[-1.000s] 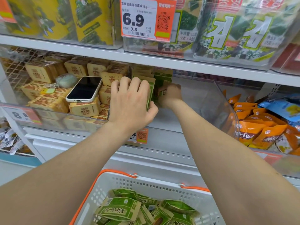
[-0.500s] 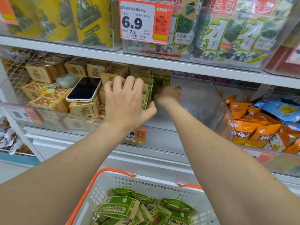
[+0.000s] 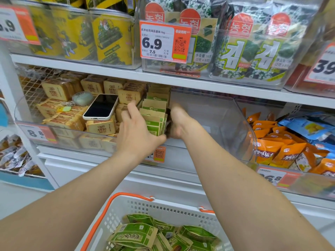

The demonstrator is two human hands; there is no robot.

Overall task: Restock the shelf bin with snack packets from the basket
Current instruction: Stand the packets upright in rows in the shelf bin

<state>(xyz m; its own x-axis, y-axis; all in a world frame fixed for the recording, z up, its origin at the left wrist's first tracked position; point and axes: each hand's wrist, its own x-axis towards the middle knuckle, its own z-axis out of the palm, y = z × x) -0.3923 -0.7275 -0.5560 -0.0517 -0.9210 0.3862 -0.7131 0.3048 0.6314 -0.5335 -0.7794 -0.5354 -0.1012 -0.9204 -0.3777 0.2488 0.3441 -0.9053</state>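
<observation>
Standing packets (image 3: 154,115) between left hand (image 3: 138,132), right hand (image 3: 181,122)

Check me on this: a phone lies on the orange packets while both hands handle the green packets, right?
Not quite: the head view shows the phone on the tan packets; the orange packets lie far right. The left hand and right hand do handle the green packets.

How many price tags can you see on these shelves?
6. Upper shelf: cut-off tag at far left, 6.9 tag, 39 tag. Lower shelf: 8.8 tag, small tag partly behind the left hand, 26.8 tag. Others may be hidden.
</observation>
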